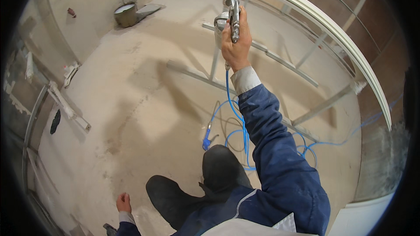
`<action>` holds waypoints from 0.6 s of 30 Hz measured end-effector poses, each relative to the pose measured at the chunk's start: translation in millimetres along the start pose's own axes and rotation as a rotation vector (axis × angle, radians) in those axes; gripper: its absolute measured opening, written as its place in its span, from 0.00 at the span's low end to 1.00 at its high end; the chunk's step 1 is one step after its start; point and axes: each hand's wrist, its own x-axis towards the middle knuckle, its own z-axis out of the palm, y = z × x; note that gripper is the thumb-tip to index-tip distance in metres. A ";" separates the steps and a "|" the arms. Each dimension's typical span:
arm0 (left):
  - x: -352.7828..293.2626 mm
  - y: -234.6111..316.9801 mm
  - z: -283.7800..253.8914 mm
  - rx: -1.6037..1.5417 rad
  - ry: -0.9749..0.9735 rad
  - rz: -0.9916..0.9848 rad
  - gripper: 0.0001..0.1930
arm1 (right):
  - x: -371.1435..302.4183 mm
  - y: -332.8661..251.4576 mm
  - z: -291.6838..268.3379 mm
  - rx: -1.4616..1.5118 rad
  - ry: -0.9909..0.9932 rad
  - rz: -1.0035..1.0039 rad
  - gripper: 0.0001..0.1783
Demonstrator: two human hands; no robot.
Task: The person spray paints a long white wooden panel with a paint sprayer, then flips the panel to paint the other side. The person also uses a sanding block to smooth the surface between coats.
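Note:
My right hand (236, 46) is stretched far forward and wrapped round a silver spray gun (235, 19). A metal cup (221, 22) is on the gun's left side, and a blue air hose (228, 81) hangs from its grip. The gun's nozzle is close to a long white panel (313, 11), seen edge-on and bowed by the lens. A faint blur shows at the nozzle. Low at the left, my left hand (124, 202) hangs away from everything with its fingers curled in, and nothing shows in it.
Metal stand bars (192, 73) lie low beneath the panel. Hose loops and a blue blow gun (206, 142) rest on the floor before my legs. A bucket (125, 15) of white liquid stands at the far left wall. A wrapped bar (65, 105) lies at the left.

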 end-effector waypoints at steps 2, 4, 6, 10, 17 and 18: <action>24.1 71.1 -1.9 -0.054 0.012 0.111 0.15 | 1.6 4.4 20.0 0.070 -0.009 0.005 0.39; 51.7 159.4 7.2 -0.120 0.012 0.238 0.15 | 7.7 8.8 33.5 0.174 0.000 -0.026 0.39; 79.8 259.5 28.8 -0.134 -0.039 0.356 0.15 | 8.6 10.9 31.9 0.372 -0.013 0.131 0.37; 90.1 441.0 83.0 -0.115 -0.217 0.626 0.17 | 5.4 14.3 3.2 0.605 0.034 0.353 0.35; 33.1 538.3 89.2 0.008 -0.617 0.960 0.18 | -2.3 20.9 -58.3 0.260 0.324 0.376 0.28; 30.7 539.2 94.6 -0.036 -0.648 0.947 0.18 | -2.0 23.1 -69.2 0.189 0.334 0.347 0.27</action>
